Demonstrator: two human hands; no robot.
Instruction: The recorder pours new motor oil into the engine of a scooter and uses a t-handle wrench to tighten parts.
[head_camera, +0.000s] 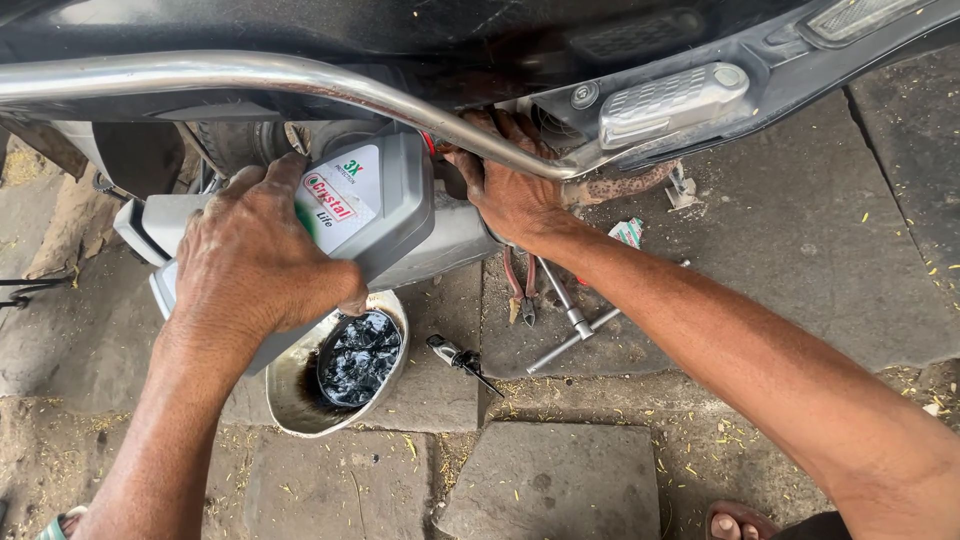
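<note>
Grey oil bottle (375, 205) tipped against the scooter's underside (480, 40)

Your left hand (255, 255) wraps closed around the bottle's body, tilting its neck toward the engine so the contents can run in. Your right hand (510, 190) reaches under the chrome rail (300, 78) at the bottle's mouth — whether its fingers close on anything cannot be told. The metal bowl (290, 395) of black oil sits directly below; the cross wrench (575, 325) and pliers (520, 290) lie near — room is tight.
</note>
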